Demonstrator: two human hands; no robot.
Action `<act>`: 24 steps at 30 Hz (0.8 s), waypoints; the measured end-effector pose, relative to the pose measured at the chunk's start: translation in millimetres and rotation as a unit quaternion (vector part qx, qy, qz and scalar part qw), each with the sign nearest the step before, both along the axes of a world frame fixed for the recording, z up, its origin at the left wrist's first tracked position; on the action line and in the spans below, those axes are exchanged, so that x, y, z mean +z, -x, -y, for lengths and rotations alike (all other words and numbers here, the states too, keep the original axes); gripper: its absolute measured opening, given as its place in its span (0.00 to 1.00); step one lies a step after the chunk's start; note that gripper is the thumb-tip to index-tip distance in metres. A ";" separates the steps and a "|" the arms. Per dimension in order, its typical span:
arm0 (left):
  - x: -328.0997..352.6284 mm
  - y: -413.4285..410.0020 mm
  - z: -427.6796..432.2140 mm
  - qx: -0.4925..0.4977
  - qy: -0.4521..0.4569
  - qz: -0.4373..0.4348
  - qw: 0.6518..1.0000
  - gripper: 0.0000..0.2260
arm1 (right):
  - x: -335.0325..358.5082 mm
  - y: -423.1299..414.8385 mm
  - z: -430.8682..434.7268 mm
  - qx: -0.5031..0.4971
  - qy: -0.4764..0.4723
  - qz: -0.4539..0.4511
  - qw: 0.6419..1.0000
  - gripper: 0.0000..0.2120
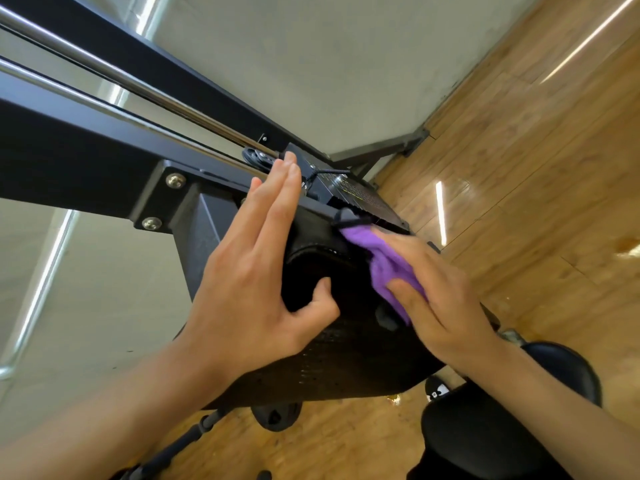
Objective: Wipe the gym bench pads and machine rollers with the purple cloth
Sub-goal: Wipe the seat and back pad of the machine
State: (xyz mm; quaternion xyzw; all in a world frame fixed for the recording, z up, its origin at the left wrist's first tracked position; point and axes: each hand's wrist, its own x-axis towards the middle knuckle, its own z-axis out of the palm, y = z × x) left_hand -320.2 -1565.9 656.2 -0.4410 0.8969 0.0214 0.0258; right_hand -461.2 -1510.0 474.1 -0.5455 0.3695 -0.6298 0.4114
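Nearest, below and right of the black pad (346, 348), two rounded black cushions (485, 441) are cut off by the bottom edge, so their full shape cannot be told. A small black-and-white thing (437, 388) between them and the pad is too hidden to name. Under the pad's lower edge a round black knob (277, 415) and a ribbed black bar (194, 434) show only in part. The left hand (249, 271) lies flat against the pad's left side, fingers straight and together, thumb bent onto the pad's front rim. The right hand (440, 299) presses the purple cloth (384, 261) onto the pad's upper right face with fingers spread and laid out. Its fingertips are blurred, and the hand covers most of the cloth. Left of the pad a black frame beam (86, 143) carries two bolts (175, 180). Beyond the pad's top, a pulley (258, 157) is half hidden by the left fingertips, and chrome rods (104, 74) run out of frame. Past the pad lie a dark perforated plate (363, 199), the wooden floor (519, 150) and a pale wall (311, 64).
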 end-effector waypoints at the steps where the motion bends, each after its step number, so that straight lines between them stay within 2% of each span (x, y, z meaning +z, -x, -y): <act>1: 0.2 -0.6 -0.3 0.001 0.000 0.001 1.000 0.40 | -1.8 2.1 -4.5 -0.002 -0.004 0.007 1.000 0.17; 6: -0.7 1.6 2.8 -0.008 0.007 -0.014 1.000 0.38 | 51.6 -7.5 38.1 -0.014 0.073 -0.003 0.997 0.21; 9: 0.7 0.7 2.1 -0.010 0.002 0.003 1.000 0.39 | 28.2 -8.3 25.4 -0.055 0.053 0.027 0.997 0.17; 12: 3.6 0.2 2.0 -0.010 0.005 0.011 1.000 0.39 | -39.4 -1.9 -13.7 -0.095 -0.023 -0.006 0.995 0.14; 15: 4.3 -0.5 2.2 -0.006 0.010 0.014 1.000 0.39 | -109.4 8.5 -44.7 -0.111 -0.169 -0.040 0.979 0.15; 18: 1.9 -0.4 1.1 -0.019 0.010 0.010 1.000 0.36 | -113.6 8.1 -47.0 -0.131 -0.262 -0.013 0.956 0.19; 21: -0.2 -1.3 1.1 -0.045 0.014 0.015 0.999 0.30 | -51.1 -10.8 -20.8 -0.154 -0.205 0.016 0.966 0.12; 24: 1.4 -2.6 2.3 -0.043 0.015 0.022 0.999 0.27 | -23.1 -17.2 -7.7 -0.147 -0.128 0.040 0.980 0.14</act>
